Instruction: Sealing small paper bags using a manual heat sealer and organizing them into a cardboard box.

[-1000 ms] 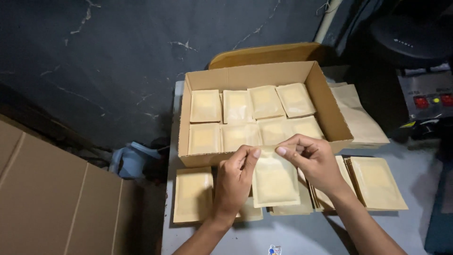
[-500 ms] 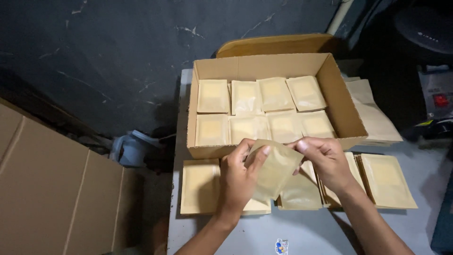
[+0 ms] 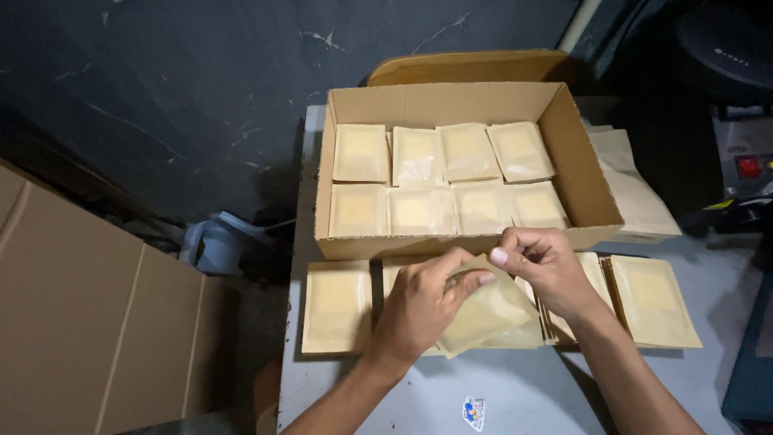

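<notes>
Both hands share a closed grip on one tan paper pouch [image 3: 483, 314]: the left hand [image 3: 423, 310] pinches its left edge, the right hand [image 3: 543, 270] its top corner, holding it tilted just above the surface [image 3: 523, 391]. Beneath it more flat pouches lie in a row, one at the left [image 3: 336, 306], one at the right [image 3: 652, 300]. Just behind stands an open cardboard box [image 3: 584, 173] with two rows of packed pouches [image 3: 447, 181]. A large flat carton [image 3: 88, 322] lies left of the surface.
</notes>
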